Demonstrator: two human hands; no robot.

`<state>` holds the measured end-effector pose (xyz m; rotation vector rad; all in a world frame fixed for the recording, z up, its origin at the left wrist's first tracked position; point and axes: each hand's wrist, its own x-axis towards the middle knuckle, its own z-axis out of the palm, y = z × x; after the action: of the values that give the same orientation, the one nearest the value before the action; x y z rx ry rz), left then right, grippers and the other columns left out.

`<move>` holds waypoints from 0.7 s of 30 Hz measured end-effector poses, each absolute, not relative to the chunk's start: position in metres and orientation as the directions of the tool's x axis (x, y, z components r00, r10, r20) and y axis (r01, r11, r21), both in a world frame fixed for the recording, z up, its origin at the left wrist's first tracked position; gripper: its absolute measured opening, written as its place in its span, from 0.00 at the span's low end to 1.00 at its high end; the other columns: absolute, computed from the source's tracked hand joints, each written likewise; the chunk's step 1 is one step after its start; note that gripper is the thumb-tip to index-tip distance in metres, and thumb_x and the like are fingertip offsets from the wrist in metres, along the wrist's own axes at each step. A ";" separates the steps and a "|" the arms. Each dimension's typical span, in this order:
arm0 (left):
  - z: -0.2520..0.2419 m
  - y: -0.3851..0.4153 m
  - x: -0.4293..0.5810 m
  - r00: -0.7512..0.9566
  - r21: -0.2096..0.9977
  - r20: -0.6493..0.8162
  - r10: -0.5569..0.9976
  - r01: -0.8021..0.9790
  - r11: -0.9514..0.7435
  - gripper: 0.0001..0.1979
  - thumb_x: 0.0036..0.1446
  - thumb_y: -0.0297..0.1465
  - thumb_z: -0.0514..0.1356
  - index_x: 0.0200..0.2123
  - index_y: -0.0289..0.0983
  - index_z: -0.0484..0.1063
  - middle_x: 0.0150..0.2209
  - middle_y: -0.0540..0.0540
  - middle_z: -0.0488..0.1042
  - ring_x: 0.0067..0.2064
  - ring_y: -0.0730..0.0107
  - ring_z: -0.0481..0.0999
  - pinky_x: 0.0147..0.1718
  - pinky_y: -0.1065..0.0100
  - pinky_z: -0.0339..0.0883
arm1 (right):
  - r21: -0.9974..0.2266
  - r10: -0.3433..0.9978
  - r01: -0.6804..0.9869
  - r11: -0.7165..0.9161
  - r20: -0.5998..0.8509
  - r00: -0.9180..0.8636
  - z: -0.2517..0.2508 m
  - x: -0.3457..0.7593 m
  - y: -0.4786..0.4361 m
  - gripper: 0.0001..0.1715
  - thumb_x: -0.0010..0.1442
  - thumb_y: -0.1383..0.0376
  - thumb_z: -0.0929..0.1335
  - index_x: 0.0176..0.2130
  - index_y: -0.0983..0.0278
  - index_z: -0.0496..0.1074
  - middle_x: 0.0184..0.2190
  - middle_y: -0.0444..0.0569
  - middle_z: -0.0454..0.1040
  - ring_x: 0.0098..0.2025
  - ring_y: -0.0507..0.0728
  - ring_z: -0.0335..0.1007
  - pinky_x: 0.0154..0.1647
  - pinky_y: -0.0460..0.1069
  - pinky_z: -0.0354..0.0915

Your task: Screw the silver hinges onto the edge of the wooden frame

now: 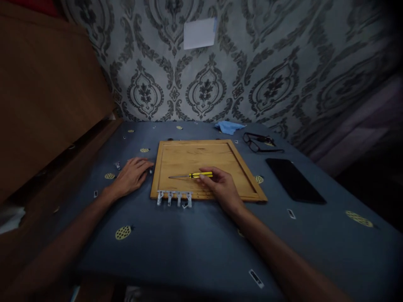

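Note:
My right hand (222, 186) holds a screwdriver (201, 175) by its yellow and black handle, over the wooden board. Its thin metal shaft points left. The board (201, 161) is a flat panel with a raised frame. Along its near edge hangs a row of several small, pale metallic clip-like pieces (170, 198). My left hand (134, 174) lies palm down on the table left of the board, fingers stretched to the right. By its fingertips is a small shiny piece (150, 170); whether they touch it I cannot tell. Another small piece (117, 165) lies beyond that wrist.
The table has a blue cloth (195, 251) with pineapple prints. At the right lie a black phone-like slab (294, 180) and folded eyeglasses (255, 144). A light blue cloth (229, 127) is at the back, before a patterned wall. Brown wooden furniture (50, 88) borders the left side.

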<state>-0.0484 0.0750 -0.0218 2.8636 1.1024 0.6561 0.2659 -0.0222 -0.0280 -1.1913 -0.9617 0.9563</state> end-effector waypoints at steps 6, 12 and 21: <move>-0.014 0.077 -0.056 0.686 0.157 0.341 0.643 0.632 -0.759 0.09 0.64 0.32 0.55 0.42 0.41 0.75 0.50 0.42 0.81 0.58 0.50 0.72 0.57 0.49 0.63 | -0.995 0.963 -0.065 0.080 0.060 0.263 -0.033 0.268 -0.022 0.27 0.38 0.50 0.82 0.35 0.60 0.81 0.25 0.46 0.82 0.28 0.59 0.80 0.30 0.51 0.74; -0.009 0.079 -0.057 0.616 0.238 0.351 0.706 0.670 -0.703 0.13 0.67 0.36 0.53 0.41 0.41 0.77 0.41 0.43 0.82 0.47 0.56 0.76 0.49 0.57 0.67 | -0.995 0.963 0.026 0.098 0.101 0.248 -0.036 0.271 -0.022 0.28 0.43 0.46 0.80 0.37 0.61 0.81 0.25 0.48 0.82 0.29 0.59 0.80 0.32 0.53 0.75; -0.001 0.072 -0.054 0.421 0.408 0.371 0.828 0.727 -0.552 0.17 0.65 0.40 0.53 0.42 0.39 0.79 0.39 0.46 0.84 0.39 0.62 0.81 0.41 0.66 0.71 | -0.903 0.925 0.357 0.239 0.324 0.200 -0.039 0.275 -0.026 0.10 0.54 0.60 0.75 0.38 0.59 0.82 0.38 0.50 0.84 0.42 0.61 0.79 0.46 0.55 0.72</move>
<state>-0.0544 0.0724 -0.0006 2.4870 1.3777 0.8098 0.2748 -0.0264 -0.0391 -1.3261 -1.3672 0.6278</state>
